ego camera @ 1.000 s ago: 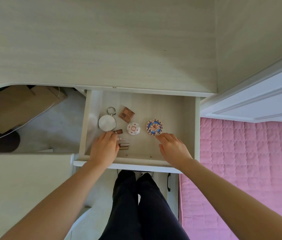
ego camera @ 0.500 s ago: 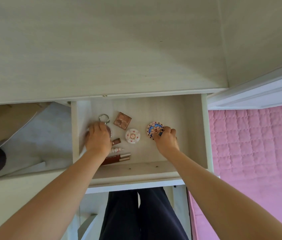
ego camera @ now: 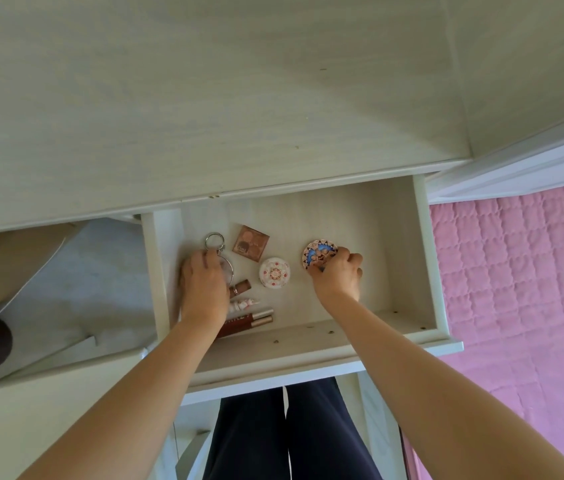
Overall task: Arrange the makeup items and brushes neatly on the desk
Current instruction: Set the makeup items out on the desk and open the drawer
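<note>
**Both hands on drawer items; desk bare**

Since 1.0 s ago, both hands reached deeper. Left hand [ego camera: 204, 285] covers the round mirror [ego camera: 226, 270]; grip unclear. Right hand [ego camera: 337, 271] pinches the blue patterned compact [ego camera: 318, 252]. All makeup sits in the drawer [ego camera: 426, 258]; 0 items on the desk [ego camera: 204, 98].

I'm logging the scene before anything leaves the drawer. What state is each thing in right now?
drawer: pulled open
left hand: grips the round mirror
round mirror: lying flat, mostly covered
right hand: pinches the blue patterned compact
blue patterned compact: closed, near edge pinched
white compact: closed, untouched
square palette: closed, lying flat
lip gloss tubes: capped, lying side by side
</note>
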### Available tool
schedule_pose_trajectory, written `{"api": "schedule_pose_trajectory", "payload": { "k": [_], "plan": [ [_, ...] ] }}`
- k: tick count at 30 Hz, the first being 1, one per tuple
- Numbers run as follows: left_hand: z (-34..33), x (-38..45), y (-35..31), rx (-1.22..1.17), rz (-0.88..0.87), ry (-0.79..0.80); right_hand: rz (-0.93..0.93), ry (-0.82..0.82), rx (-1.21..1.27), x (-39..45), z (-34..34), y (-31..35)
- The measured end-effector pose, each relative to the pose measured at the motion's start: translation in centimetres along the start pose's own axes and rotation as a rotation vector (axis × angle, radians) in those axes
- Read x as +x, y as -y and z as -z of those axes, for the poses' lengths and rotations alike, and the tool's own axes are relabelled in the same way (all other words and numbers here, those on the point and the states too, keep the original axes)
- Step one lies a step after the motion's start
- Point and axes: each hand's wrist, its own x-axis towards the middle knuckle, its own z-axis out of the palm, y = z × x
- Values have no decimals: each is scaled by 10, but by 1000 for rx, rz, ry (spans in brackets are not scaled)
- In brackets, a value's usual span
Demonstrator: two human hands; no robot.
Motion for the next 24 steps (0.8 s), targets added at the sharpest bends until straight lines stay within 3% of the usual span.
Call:
{"api": "schedule_pose_trajectory", "payload": {
  "k": [5, 24],
  "plan": [
    [0, -3, -2, -94, -25, -25, 54, -33, 52, -4, -2, 3],
    [29, -14, -1, -810, 203, 10, 86, -22, 224, -34, 9, 2]
  ]
}}
